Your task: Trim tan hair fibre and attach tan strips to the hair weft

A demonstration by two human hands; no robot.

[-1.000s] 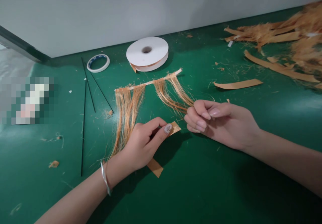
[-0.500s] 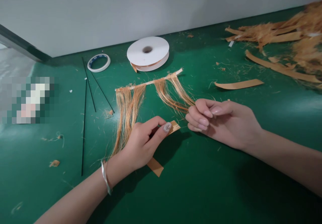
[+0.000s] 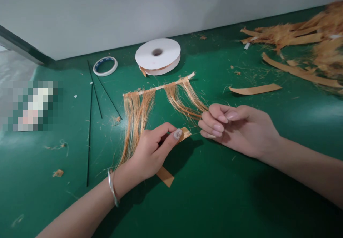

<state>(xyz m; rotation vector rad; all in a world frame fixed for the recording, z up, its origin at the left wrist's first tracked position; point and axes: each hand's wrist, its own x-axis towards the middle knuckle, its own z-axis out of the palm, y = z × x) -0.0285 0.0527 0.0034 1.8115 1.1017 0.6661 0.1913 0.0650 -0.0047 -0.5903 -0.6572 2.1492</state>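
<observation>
Ribbon piece [image 3: 184,134]: tan, flat, shiny, pinched in left hand [image 3: 155,148]; exposed end slightly ragged, angled up-right. Tan length [image 3: 165,177] pokes out below same hand; can't tell if same piece. Fringe [image 3: 134,120]: orange-gold thread bundles along narrow pale strip [image 3: 158,87], flat on table [image 3: 209,198], strip slanting up to the right. Left bundles fairly straight, lower ends behind left hand; right ones curve to right hand [image 3: 235,127].

Left hand [image 3: 150,153] pinching, right hand [image 3: 239,129] — loosely curled
</observation>
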